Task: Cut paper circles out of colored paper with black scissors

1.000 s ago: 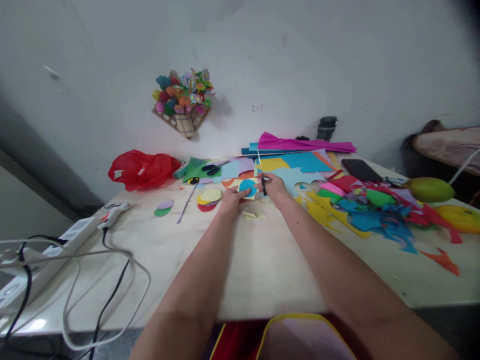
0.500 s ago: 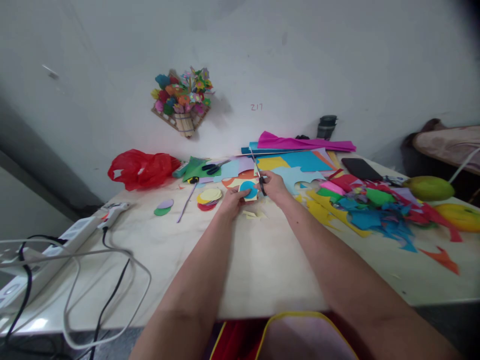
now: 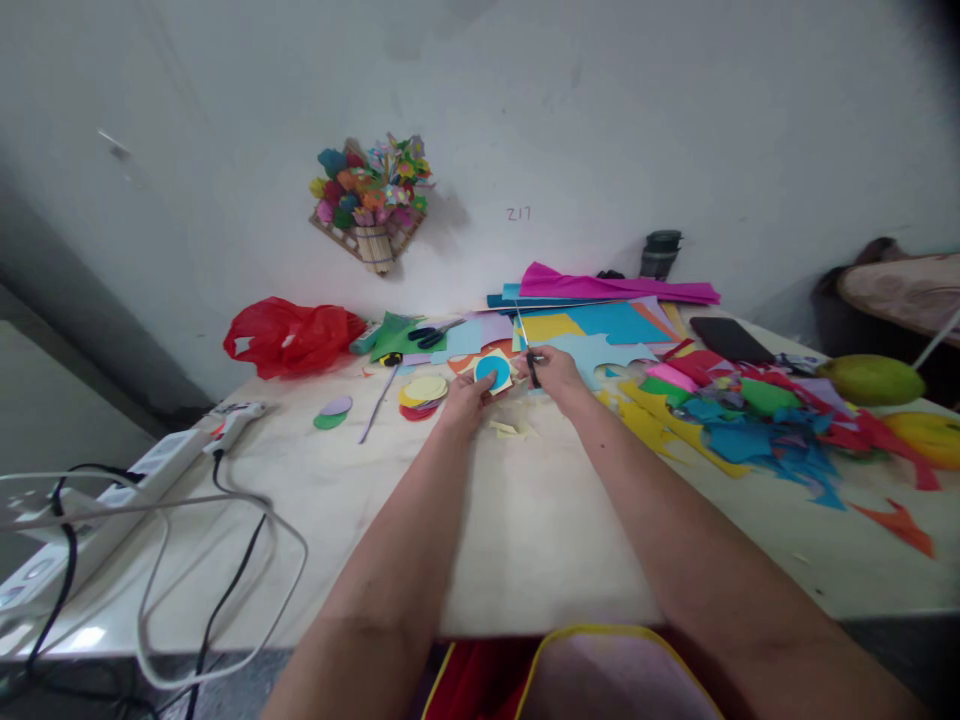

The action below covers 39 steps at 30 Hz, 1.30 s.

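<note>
My left hand (image 3: 469, 397) pinches a blue paper circle (image 3: 493, 373) lying on a pale yellow paper piece, its thumb over the circle's lower edge. Just to the right, my right hand (image 3: 553, 371) is closed round the black handles of a pair of scissors (image 3: 525, 335), whose blades point up toward the wall. Small pale yellow scraps (image 3: 510, 430) lie on the table below my hands. Left of my left hand sits a stack of cut circles (image 3: 423, 392), yellow on top and red beneath. A purple and a green circle (image 3: 330, 421) lie farther left.
A red plastic bag (image 3: 292, 337) and second scissors (image 3: 427, 335) lie at the back left. Coloured scraps (image 3: 772, 430), a dark phone (image 3: 731, 340) and fruit (image 3: 874, 380) are at the right. Cables and a power strip (image 3: 161, 465) occupy the left edge.
The blue circle and yellow piece have turned in my left hand, showing more yellow around the circle. The scissors have shifted slightly away from the paper. The whole view has moved a little.
</note>
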Available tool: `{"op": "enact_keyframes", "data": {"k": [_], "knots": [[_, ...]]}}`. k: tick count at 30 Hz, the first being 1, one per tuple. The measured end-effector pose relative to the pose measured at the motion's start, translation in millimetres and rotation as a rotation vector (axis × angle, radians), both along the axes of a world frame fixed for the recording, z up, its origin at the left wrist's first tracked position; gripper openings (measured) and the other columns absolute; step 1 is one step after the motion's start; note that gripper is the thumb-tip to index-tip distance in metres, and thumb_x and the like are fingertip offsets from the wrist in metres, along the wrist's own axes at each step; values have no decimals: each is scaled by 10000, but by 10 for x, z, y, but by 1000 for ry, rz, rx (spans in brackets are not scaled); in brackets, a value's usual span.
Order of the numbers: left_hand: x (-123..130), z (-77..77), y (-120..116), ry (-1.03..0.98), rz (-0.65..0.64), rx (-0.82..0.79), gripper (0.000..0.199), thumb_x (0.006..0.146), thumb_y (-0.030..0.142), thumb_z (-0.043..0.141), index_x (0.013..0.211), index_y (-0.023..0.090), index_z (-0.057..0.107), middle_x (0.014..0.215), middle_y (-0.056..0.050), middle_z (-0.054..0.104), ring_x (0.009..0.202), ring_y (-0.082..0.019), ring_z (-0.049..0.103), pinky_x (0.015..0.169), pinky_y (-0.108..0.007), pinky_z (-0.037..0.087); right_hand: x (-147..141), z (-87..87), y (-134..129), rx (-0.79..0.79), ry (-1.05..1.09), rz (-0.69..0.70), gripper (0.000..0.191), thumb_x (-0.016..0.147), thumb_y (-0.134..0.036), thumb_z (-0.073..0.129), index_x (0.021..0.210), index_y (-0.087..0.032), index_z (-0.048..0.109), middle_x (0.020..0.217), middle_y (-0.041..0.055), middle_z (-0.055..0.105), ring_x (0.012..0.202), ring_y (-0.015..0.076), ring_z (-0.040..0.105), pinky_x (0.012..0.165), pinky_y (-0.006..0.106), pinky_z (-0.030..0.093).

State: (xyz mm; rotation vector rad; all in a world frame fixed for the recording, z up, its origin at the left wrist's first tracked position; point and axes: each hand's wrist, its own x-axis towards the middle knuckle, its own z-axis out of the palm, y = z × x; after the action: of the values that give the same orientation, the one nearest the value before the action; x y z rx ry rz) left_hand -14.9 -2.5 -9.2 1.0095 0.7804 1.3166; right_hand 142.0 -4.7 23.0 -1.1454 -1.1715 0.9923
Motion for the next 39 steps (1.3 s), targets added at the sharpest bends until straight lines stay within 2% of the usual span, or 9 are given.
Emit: {"op": "enact_keyframes", "data": {"k": [7,11,18,26,30,34,37,39], "knots": [[8,5,0,17,-1,-18,464,516,396,894,840,120,711,853,-119,744,883,-276,710,788,-378,558,-49,26,-18,-61,35,-80,355,547,-339,824,808,-185,637,567,-3,643,446,130,535,436,253,406],[21,1,7,21,-1,-28,464,500,389,901,830,127,707,825,-105,744,883,-281,711,790,-388,563,-19,-4,1,-51,47,-69,405,543,-352,822,861,-182,637,600,8,659,503,141,571,454,243,386],[38,-10,6,45,-14,-29,463,488,404,901,817,139,711,770,-80,735,791,-250,713,728,-354,565,-27,22,-36,-86,116,-68,393,524,-316,829,831,-178,626,584,-28,619,494,107,549,447,212,348],[39,-31,7,74,-52,-14,493,477,433,902,790,104,711,779,-119,728,835,-283,703,738,-390,558,-27,-6,-1,8,100,-82,410,549,-374,778,878,-193,615,582,-50,608,553,139,588,531,250,441],[31,-24,-2,87,-52,-32,491,450,436,908,754,106,709,780,-125,726,833,-284,699,736,-392,562,5,-76,71,101,27,-81,395,585,-365,758,922,-210,623,708,-8,704,720,190,673,650,298,508],[30,-11,-17,89,-72,-33,490,461,422,906,779,101,715,812,-139,733,877,-301,698,748,-402,563,21,-165,158,139,-71,-73,375,596,-306,761,943,-227,640,789,5,742,836,218,696,716,336,533],[35,-15,-16,92,-69,-34,471,471,409,903,773,102,713,800,-134,731,876,-302,698,748,-401,564,0,-183,176,143,-69,-70,381,593,-295,768,943,-218,641,777,3,739,827,214,702,729,332,535],[35,-26,-4,83,-54,-33,467,478,407,901,778,102,714,793,-131,730,860,-298,702,740,-395,565,-17,-156,151,129,-14,-67,375,596,-310,774,928,-208,636,726,-5,721,752,203,702,693,315,533]]}}
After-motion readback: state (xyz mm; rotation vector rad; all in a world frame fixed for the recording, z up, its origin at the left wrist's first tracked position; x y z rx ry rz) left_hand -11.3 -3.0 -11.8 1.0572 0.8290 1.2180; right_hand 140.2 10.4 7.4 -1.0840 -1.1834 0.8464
